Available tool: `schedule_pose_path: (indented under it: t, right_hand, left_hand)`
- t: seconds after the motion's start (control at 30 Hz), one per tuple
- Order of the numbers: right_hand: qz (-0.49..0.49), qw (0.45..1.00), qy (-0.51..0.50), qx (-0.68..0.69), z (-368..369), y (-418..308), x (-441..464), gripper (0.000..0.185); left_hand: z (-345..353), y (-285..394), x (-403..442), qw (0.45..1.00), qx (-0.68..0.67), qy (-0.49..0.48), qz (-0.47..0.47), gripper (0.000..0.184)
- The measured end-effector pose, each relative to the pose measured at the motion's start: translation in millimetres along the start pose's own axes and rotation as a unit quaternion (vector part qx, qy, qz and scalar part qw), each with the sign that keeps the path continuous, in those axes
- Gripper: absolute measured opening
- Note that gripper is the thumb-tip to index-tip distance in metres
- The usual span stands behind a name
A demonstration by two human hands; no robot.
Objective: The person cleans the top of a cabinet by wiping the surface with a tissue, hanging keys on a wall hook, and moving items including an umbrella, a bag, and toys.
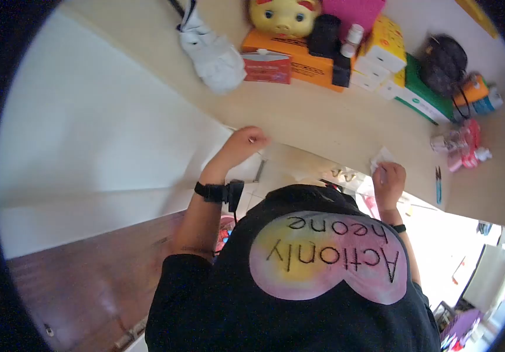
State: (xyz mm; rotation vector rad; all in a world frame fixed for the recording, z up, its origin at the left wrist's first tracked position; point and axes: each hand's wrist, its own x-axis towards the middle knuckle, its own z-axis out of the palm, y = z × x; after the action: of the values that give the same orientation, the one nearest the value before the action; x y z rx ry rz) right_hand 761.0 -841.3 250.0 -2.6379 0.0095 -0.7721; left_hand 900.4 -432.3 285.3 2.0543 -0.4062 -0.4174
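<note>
My left hand (245,146) is closed at the front edge of the pale desk (323,120). A tiny light spot shows between its fingers; what it holds, if anything, I cannot make out. My right hand (389,180) is closed on a crumpled white tissue (383,157) by the same edge, farther right. The tissue pokes out past the fingers onto the desktop. To the right of that hand lies a small tool with blue handles (438,186), apart from it.
Along the back stand a yellow pig figure (285,17), an orange box (308,69), a red packet (267,67), yellow-white boxes (384,47) and a green box (425,100). White cloth (214,61) lies back left; pink bottles (468,146) stand right. A white panel (88,129) borders the left.
</note>
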Motion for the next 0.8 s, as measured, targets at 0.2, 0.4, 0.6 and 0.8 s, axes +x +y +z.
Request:
schedule_pose_path:
  t: [0.2, 0.4, 0.6, 0.8]
  right_hand:
    - [-0.042, 0.996, 0.018, -0.078, 18, 15, -12, 0.019]
    - [-0.085, 0.992, -0.008, -0.098, 7, 37, -10, 0.019]
    - [-0.126, 0.982, -0.007, -0.141, -4, 39, 24, 0.028]
    - [-0.085, 0.983, -0.04, -0.156, 12, 64, 40, 0.031]
  left_hand:
    - [0, -5, -129, 0.992, -0.021, -0.05, -0.11, 0.029]
    - [11, -14, -296, 0.917, -0.317, 0.031, -0.241, 0.026]
    - [-13, 23, -440, 0.814, 0.2, 0.378, -0.394, 0.02]
    - [-32, 105, -564, 0.502, 0.395, 0.666, -0.386, 0.014]
